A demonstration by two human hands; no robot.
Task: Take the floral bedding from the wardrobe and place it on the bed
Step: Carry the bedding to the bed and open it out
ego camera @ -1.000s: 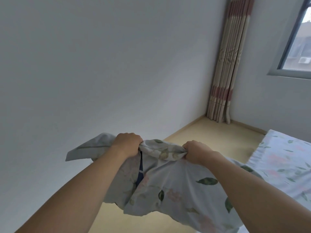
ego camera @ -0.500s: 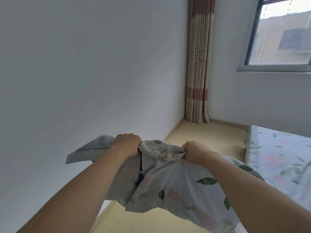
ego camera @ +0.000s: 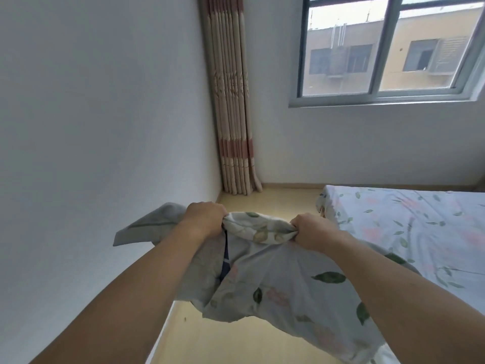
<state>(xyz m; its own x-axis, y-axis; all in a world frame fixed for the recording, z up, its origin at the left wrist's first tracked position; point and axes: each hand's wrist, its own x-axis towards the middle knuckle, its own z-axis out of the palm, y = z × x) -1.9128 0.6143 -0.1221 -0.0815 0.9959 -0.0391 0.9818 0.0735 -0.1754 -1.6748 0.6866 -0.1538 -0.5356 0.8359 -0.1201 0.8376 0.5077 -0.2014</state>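
The floral bedding (ego camera: 273,282), pale cloth with green leaves and pink flowers, hangs bunched in the air in front of me. My left hand (ego camera: 203,219) grips its upper edge on the left, fingers curled into the fabric. My right hand (ego camera: 311,231) grips the same edge a little to the right. A dark blue strip shows in a fold below my left hand. The bed (ego camera: 409,227), covered with a matching floral sheet, lies to the right of my hands. The wardrobe is out of view.
A white wall (ego camera: 91,127) runs close along my left. A striped beige and red curtain (ego camera: 231,106) hangs in the corner ahead. A window (ego camera: 380,48) sits above the bed. Light wooden floor (ego camera: 270,203) lies between the wall and the bed.
The view has swung to the right, bringing the window and more of the bed into sight. Both hands keep the same grip on the bedding, held in front of me.
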